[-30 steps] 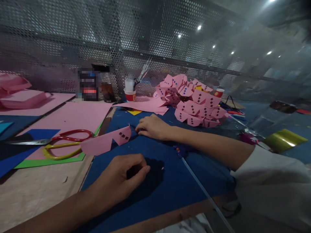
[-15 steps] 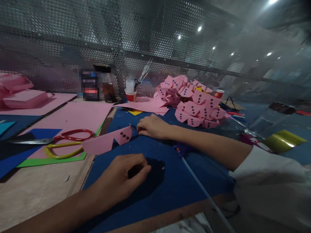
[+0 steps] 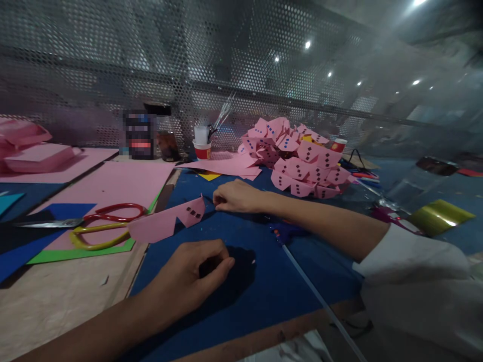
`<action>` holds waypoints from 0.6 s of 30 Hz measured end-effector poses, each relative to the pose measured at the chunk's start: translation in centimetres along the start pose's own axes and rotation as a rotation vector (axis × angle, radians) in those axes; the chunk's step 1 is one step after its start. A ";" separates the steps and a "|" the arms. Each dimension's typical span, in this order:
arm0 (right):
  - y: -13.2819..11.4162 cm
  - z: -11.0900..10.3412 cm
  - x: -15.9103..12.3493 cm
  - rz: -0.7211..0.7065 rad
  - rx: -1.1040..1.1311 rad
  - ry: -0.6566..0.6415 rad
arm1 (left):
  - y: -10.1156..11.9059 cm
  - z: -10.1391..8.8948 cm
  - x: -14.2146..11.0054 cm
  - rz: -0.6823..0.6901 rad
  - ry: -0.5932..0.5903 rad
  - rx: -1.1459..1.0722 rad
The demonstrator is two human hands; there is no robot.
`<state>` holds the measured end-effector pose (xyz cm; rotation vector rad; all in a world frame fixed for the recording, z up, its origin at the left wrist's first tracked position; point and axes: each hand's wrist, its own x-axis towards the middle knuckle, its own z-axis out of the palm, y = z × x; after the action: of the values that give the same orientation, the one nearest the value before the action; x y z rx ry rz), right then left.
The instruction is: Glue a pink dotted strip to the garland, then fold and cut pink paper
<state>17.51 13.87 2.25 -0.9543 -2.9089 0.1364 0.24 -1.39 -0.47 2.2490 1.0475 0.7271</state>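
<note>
My left hand [image 3: 196, 266] rests on the blue mat with its fingers curled and the thumb against the index finger; no object shows in the gap. Farther forward, my right hand [image 3: 237, 196] lies with its fingers bent down toward the mat, their undersides hidden. Just left of its fingertips stands a pink paper strip [image 3: 166, 221] with notches and small dark squares. A blue glue gun [image 3: 289, 232] lies partly under my right forearm, with a long translucent glue stick [image 3: 320, 299] running toward me.
Scissors [image 3: 109, 226] with red and yellow handles lie on coloured sheets at left. A heap of notched pink paper pieces [image 3: 302, 161] stands at the back right. Behind are a red-and-white cup [image 3: 203, 150], a dark jar [image 3: 168, 145] and a perforated metal screen [image 3: 226, 65].
Both hands keep their place and pose. The view has shifted very slightly, and my right forearm sits a touch higher, showing more of the glue gun.
</note>
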 end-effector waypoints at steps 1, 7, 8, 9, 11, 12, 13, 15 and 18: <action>0.0 0.0 0.0 -0.004 -0.007 0.004 | 0.0 0.0 0.0 0.002 0.000 -0.002; -0.7 0.0 -0.2 -0.061 -0.153 0.024 | -0.1 0.1 0.0 0.009 0.011 -0.015; -0.9 -0.1 -0.2 -0.073 -0.194 0.022 | -0.2 0.1 0.0 0.009 0.010 -0.014; -1.1 -0.2 -0.3 -0.086 -0.235 0.018 | -0.2 0.1 0.0 0.008 0.010 -0.015; -1.3 -0.2 -0.3 -0.113 -0.297 0.007 | -0.2 0.1 0.0 0.008 0.011 -0.015; -1.3 -0.2 -0.2 -0.126 -0.310 0.002 | -0.2 0.1 0.0 0.007 0.013 -0.013; -1.3 -0.2 -0.2 -0.135 -0.311 -0.005 | -0.2 0.1 0.1 0.006 0.015 -0.011; -1.2 -0.2 0.0 -0.136 -0.296 -0.019 | -0.1 0.1 0.1 0.005 0.014 -0.008; -1.0 -0.2 0.2 -0.118 -0.291 -0.028 | -0.1 0.1 0.1 0.003 0.009 -0.015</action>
<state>16.77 13.15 2.59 -0.8149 -3.0569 -0.2908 0.33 -1.28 -0.59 2.2371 1.0391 0.7444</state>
